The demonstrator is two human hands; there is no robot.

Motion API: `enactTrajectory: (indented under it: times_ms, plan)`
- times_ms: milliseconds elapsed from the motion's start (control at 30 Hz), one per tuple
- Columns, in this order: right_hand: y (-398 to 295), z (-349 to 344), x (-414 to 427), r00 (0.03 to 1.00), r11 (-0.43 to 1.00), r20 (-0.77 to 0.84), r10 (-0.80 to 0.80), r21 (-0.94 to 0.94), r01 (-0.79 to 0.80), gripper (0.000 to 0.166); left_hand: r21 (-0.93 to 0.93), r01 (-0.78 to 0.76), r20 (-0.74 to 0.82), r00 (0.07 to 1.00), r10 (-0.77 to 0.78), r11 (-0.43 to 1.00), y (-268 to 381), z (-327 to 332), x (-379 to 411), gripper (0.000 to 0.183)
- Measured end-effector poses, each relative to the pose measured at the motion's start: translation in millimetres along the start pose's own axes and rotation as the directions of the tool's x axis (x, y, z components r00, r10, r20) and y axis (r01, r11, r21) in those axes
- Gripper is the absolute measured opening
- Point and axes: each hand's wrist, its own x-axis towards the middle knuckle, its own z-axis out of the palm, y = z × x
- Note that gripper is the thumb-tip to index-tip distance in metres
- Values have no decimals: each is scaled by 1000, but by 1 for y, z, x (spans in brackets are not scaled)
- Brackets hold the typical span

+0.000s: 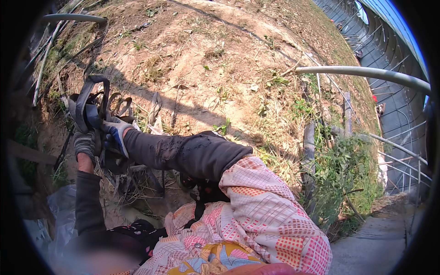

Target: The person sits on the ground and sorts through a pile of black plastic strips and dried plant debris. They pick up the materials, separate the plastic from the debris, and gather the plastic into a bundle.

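At the left of the view, my left hand (85, 144) in a grey knit glove grips a looped bundle of flat black plastic tubing (82, 103), which looks like drip tape. My right hand (117, 134), in a white and blue work glove, is closed on the same bundle from the other side. Several loops stand up above both hands, and the fingers are partly hidden by the folds. Below the hands, more dark strips (151, 178) hang or lie among dry stalks.
Dry bare soil (192, 68) with straw and small weeds stretches ahead. A curved pipe (364, 72) and green weeds (347, 175) stand at right, beside a concrete slab (371, 240). Beyond is a hoop-framed greenhouse (395, 103). Clear plastic sheeting (63, 209) lies at lower left.
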Motion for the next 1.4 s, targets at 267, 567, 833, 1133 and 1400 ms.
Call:
enactTrajectory:
  times_ms: [267, 567, 833, 1133, 1400]
  plan:
    - [-11, -14, 33, 970, 964, 208, 122, 208, -166, 12, -630, 66, 128, 992, 19, 774, -63, 41, 21, 22]
    - [8, -6, -6, 833, 866, 239, 500, -113, -487, 9, -912, 156, 116, 985, -126, 379, -39, 23, -7, 29]
    - [8, 5, -22, 917, 767, 88, 390, -582, -270, 18, -708, 29, -20, 998, -62, 705, -38, 23, -8, 31]
    - [21, -4, 0, 993, 694, 0, 120, -715, -84, 22, -403, -52, -157, 987, -13, 914, -19, 27, -20, 34]
    - [31, -44, 58, 923, 292, 125, -363, -926, 240, 43, -390, -64, -84, 996, 34, 919, -26, 43, -16, 45]
